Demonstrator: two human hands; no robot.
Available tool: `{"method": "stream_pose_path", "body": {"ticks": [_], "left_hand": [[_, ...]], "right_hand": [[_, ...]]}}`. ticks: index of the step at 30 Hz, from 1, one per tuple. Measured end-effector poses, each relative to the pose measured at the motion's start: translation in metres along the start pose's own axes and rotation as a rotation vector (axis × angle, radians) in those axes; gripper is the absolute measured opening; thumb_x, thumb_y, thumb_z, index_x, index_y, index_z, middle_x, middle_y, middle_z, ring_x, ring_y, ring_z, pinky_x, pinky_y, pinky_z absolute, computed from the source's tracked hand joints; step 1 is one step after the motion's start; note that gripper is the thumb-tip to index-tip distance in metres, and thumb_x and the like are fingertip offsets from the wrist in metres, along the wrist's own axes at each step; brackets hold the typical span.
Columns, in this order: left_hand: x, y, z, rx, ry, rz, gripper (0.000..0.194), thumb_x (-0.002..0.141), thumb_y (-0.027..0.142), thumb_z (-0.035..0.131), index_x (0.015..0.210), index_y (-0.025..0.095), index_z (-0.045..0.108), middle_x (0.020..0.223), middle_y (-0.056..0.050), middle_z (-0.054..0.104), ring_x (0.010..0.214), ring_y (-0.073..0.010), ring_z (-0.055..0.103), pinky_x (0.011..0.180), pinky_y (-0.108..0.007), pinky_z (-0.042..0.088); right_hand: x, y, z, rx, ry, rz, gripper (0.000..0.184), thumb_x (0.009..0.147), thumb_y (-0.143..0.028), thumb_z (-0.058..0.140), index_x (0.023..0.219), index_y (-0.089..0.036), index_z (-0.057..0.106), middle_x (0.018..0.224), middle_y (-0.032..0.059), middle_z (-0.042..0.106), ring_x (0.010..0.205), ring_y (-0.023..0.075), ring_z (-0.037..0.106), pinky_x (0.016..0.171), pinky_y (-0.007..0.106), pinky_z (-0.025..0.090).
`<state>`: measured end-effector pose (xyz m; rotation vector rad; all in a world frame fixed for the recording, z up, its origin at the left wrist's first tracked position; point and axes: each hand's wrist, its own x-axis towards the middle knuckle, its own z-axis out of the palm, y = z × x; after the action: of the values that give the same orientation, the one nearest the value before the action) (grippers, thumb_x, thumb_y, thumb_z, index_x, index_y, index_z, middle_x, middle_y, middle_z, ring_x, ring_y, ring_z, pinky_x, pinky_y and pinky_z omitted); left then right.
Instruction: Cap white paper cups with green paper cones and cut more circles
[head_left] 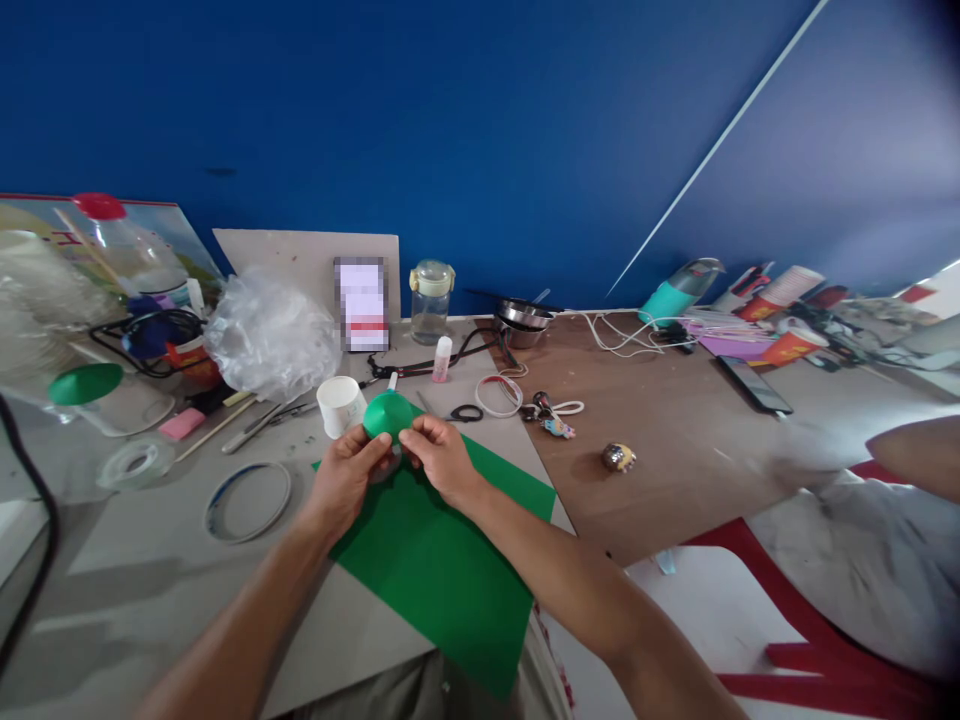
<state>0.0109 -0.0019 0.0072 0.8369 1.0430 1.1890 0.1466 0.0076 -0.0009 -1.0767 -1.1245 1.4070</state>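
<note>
Well, the left hand [345, 482] and the right hand [442, 460] are both closed in a narrow grip on a green cone [388, 415], which sits between them. The left hand curls around it from below, while the right pinches its edge. A short white stem [392, 381] pokes up from the cone's tip, pointing away from the person. Under the cone, something pale and see-through is partly hidden by the hands and hard to make out. A green sheet [442, 565] lies beneath both hands, its lower corner cut off from view near the person's lap. Just ahead of the left hand stands a white paper cup [340, 406], nearly touching the cone. Ahead of the right hand lie black-handled scissors [459, 413], with a pink bottle [442, 358] beyond them. Left of the left hand are a thin ring [247, 502] and a roll of clear tape [135, 463]. Farther ahead are a crumpled plastic bag [271, 335], a glass jar [431, 298] and a card [361, 304] too pixelated to read. Well right of the right hand, a phone [754, 384] rests on a brown tabletop [675, 480], where the view turns blurred toward the edge.
</note>
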Motion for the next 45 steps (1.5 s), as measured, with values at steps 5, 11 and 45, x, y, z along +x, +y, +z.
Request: {"method": "stream_pose_path", "body": {"ticks": [5,11,45], "left_hand": [[0.004,-0.008,-0.007,0.047,-0.013,0.036,0.034,0.067,0.041,0.086,0.073,0.015,0.065,0.058,0.003,0.058,0.052,-0.0078,0.045,0.049,-0.02,0.033],[0.003,-0.013,-0.008,0.087,-0.092,0.043,0.031,0.073,0.041,0.083,0.075,0.015,0.066,0.06,0.001,0.06,0.054,-0.0082,0.046,0.051,-0.02,0.034],[-0.002,0.009,0.004,0.121,0.099,0.015,0.06,0.059,0.034,0.081,0.11,0.018,0.054,0.069,0.007,0.062,0.05,-0.0081,0.051,0.049,-0.021,0.042]], "right_hand": [[-0.002,0.0,0.0,0.073,-0.032,0.006,0.028,0.071,-0.044,0.07,0.068,-0.021,0.053,0.054,-0.0064,0.052,0.052,0.0096,0.045,0.055,0.025,0.036],[-0.002,-0.001,-0.002,0.056,-0.046,0.031,0.031,0.073,-0.043,0.071,0.066,-0.021,0.051,0.048,-0.0078,0.048,0.045,0.0082,0.039,0.049,0.024,0.029],[0.016,-0.01,-0.026,-0.047,-0.061,0.031,0.02,0.073,-0.032,0.068,0.086,-0.021,0.057,0.058,-0.0074,0.057,0.045,0.0076,0.043,0.045,0.021,0.031]]}}
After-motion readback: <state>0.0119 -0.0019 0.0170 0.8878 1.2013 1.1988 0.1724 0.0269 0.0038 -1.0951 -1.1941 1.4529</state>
